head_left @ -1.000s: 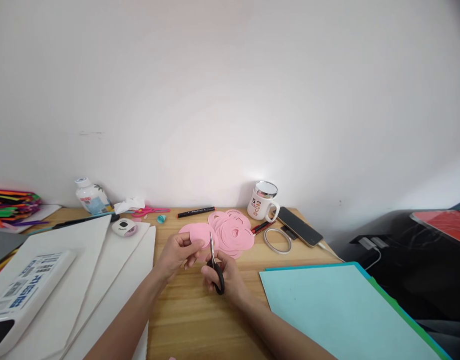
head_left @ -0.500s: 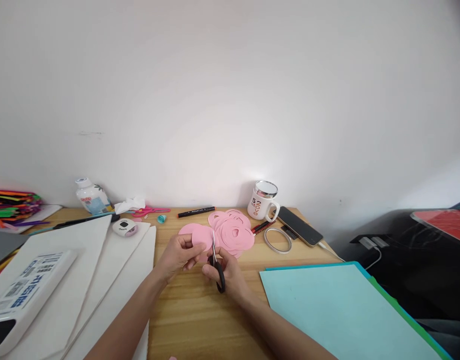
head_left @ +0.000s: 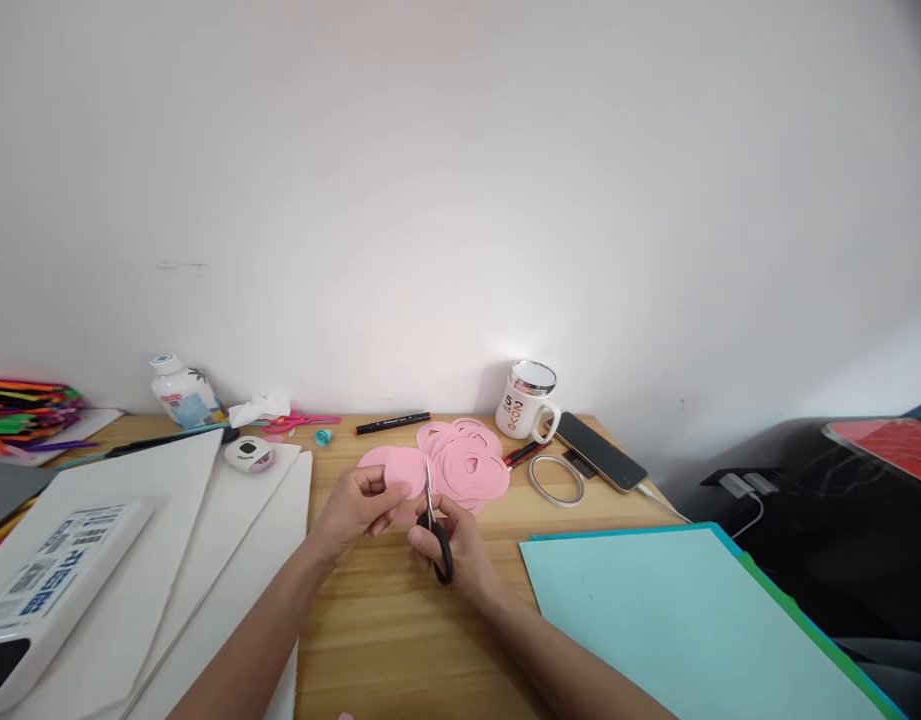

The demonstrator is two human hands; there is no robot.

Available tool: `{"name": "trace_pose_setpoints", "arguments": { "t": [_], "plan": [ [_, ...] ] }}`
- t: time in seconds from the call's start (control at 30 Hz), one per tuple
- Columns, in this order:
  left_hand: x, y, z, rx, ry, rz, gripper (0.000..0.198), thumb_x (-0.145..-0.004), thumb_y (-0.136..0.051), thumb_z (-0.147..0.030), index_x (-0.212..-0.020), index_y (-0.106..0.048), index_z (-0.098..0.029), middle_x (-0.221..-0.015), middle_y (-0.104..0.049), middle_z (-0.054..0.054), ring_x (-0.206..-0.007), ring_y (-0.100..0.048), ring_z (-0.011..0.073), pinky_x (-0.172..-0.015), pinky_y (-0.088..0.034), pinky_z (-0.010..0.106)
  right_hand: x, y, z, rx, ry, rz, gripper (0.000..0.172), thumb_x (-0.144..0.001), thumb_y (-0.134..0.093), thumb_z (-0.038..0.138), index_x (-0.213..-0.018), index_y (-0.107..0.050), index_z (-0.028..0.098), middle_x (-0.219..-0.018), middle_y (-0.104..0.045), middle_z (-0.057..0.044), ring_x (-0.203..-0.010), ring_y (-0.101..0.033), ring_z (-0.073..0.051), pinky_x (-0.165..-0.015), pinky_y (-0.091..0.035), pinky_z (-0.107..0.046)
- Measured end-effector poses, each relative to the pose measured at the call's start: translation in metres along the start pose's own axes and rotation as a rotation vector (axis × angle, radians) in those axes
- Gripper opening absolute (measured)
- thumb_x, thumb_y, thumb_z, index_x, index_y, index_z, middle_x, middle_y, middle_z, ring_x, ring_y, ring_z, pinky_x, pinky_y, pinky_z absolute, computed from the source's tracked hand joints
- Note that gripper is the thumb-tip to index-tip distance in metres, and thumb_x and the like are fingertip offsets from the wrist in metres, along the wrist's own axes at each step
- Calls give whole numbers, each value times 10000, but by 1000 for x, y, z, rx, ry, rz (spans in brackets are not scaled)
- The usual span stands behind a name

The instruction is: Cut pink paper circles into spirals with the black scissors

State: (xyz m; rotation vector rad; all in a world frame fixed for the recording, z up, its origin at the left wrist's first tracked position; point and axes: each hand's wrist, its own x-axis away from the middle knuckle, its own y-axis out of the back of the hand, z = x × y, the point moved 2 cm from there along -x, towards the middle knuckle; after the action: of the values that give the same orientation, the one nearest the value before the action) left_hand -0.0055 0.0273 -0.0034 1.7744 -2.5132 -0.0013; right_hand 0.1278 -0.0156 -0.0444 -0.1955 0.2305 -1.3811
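Note:
Between the thumb and fingers of my left hand (head_left: 361, 507) is a round pink paper piece (head_left: 404, 472), raised a little over the table. My right hand (head_left: 460, 545) grips black-handled scissors (head_left: 443, 553), whose metal blades point away from me along the right edge of that paper. The blades look nearly together. Just behind and to the right lies a pile of pink paper circles (head_left: 475, 468), several with curved cuts in them. More pink paper lies partly hidden under and behind my left hand.
White sheets (head_left: 272, 530) with a long white box (head_left: 62, 565) cover the left side. Light-blue sheets (head_left: 655, 590) lie at the right. Along the back are a bottle (head_left: 184, 393), pink scissors (head_left: 310, 421), a black marker (head_left: 392, 424), a mug (head_left: 525, 402), a ring (head_left: 556, 481) and a phone (head_left: 601, 452).
My right hand and the scissors have shifted very slightly to the right. The paper in my left hand has turned a little. Everything else stays put.

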Motion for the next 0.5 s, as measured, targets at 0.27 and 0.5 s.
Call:
{"name": "trace_pose_setpoints", "arguments": {
  "t": [0.27, 0.5],
  "plan": [
    [0, 0, -4, 29, -11, -26, 344, -652, -684, -444, -580, -525, -147, -371, -437, -77, -313, -309, 30, -347, -191, 177, 0, 0, 2, 8, 0, 3, 411, -629, -708, 495, -766, -462, 197, -402, -461, 104, -332, -380, -66, -349, -271, -173],
    [1, -3, -6, 152, 30, -32, 333, -672, -675, -445, -644, -498, -165, -443, -538, -61, -268, -375, 40, -271, -212, 156, 1, -1, -1, 9, -9, -17, 402, -628, -710, 486, -754, -455, 203, -402, -455, 103, -315, -390, -69, -334, -275, -171]
  ]
}}
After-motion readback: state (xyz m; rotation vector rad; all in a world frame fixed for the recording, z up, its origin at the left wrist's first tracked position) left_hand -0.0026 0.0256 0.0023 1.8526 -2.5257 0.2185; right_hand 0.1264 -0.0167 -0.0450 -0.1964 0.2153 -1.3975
